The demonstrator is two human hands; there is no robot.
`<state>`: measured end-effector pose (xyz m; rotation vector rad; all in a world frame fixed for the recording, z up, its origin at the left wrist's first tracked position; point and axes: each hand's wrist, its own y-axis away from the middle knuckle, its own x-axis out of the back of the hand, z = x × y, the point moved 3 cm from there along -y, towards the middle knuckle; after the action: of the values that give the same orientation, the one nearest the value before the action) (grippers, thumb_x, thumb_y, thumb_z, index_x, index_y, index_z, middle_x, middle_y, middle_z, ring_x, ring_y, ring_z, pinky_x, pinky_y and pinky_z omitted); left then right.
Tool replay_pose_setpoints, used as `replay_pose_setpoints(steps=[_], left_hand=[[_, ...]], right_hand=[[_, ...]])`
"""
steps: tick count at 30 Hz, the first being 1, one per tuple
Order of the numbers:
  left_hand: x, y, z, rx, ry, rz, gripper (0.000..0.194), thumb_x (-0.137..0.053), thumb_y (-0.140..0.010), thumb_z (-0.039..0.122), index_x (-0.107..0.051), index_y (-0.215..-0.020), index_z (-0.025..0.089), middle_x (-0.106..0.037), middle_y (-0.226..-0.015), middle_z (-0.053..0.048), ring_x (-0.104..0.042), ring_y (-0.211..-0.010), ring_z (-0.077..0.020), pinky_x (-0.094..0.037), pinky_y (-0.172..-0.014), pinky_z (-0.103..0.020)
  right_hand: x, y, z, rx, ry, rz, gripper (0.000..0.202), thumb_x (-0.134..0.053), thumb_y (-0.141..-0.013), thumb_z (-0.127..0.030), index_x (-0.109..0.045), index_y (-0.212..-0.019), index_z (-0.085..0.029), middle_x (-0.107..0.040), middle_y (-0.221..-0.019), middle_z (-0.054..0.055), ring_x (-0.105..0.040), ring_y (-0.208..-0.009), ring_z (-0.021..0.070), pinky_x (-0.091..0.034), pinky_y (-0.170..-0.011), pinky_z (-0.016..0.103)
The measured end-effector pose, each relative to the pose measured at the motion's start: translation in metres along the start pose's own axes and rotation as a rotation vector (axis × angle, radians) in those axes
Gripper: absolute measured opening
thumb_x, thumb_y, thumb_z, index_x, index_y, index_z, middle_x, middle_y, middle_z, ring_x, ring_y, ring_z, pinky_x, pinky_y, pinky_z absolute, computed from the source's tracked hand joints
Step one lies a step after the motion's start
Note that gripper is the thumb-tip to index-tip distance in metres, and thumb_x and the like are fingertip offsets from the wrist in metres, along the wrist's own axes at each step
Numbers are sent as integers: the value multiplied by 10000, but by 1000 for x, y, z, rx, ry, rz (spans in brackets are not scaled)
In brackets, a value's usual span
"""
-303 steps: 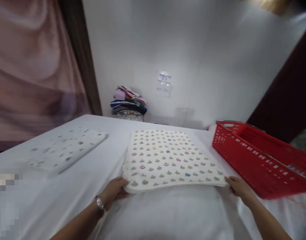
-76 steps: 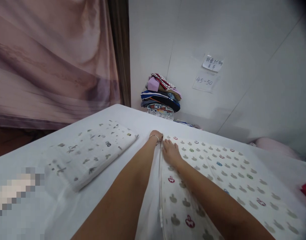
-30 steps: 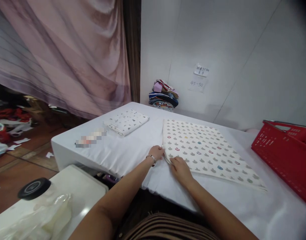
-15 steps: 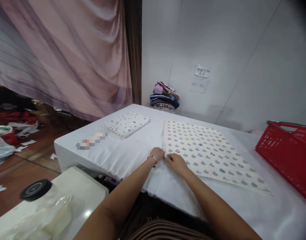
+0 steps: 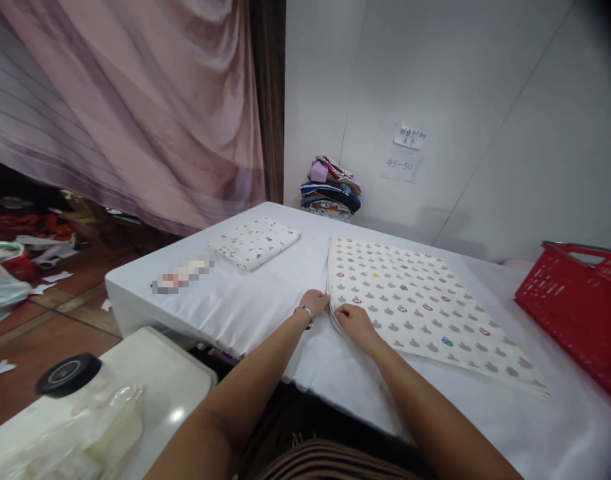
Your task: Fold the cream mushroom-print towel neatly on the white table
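Observation:
A cream cloth (image 5: 415, 300) printed with grey and a few coloured motifs lies folded flat on the white-covered table (image 5: 265, 300). My left hand (image 5: 316, 303), with a bracelet at the wrist, pinches the cloth's near left edge. Right beside it, my right hand (image 5: 354, 323) has its fingers curled on the same edge near the corner, where several layers show. The fingertips of both hands are partly hidden. Farther left lies a second folded cloth (image 5: 258, 243), white with small dark prints, apart from my hands.
A red plastic basket (image 5: 575, 307) stands at the right. A stack of folded fabrics (image 5: 330, 190) sits by the wall behind the table. At the lower left, a white surface (image 5: 180, 373) bears a black round lid (image 5: 68, 375) and clear plastic. A pink curtain (image 5: 185, 100) hangs at the left.
The view has shifted slightly. My hands stay at the cloth's near left corner, and its layered edge shows a little more between them.

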<state>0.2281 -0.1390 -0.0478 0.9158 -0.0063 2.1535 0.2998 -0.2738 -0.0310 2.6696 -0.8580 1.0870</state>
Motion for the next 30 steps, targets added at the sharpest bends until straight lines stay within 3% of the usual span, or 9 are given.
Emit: replay_pose_setpoints(steps=[6,10,17,24,30], left_hand=[[-2,-5,-2,2,-2,-16,273,-472,-815,307,-646,-683,143,-685,-723,-45,-561,-531,-100,-421,-529,-203],[-4,-5,-2,15,3,-27,287,-431,-846,305,-638,-716,155,-687,-765,-48,-574,-565,-97,-423,-549,-201],[-2,-5,0,23,-39,-26,272,-472,-809,294,-611,-621,154,-645,-643,-49,-588,-587,-136,-425,-575,-242],[5,-3,7,-11,-53,11,412,-481,-797,508,-590,-617,154,-600,-593,-41,-565,-561,-149,-414,-543,-254],[3,-3,24,-10,-44,-12,287,-501,-799,372,-595,-639,154,-546,-530,-9,-529,-501,-118,-400,-493,-217]], right_hand=[[2,2,-2,32,8,90,229,-426,-779,-246,-637,-711,-192,-637,-704,3,-541,-679,141,-375,-635,228],[0,8,-10,56,140,4,185,-459,-795,-234,-636,-782,-184,-633,-761,17,-538,-709,141,-345,-638,235],[-4,10,-21,-20,381,-107,189,-513,-807,-293,-600,-934,-184,-641,-869,54,-546,-751,171,-279,-597,251],[-6,9,-21,4,437,-92,128,-442,-843,-219,-564,-860,-185,-632,-856,48,-543,-762,165,-256,-593,252],[4,11,-29,53,467,-24,128,-431,-872,-227,-545,-832,-184,-617,-838,41,-529,-772,153,-253,-604,249]])
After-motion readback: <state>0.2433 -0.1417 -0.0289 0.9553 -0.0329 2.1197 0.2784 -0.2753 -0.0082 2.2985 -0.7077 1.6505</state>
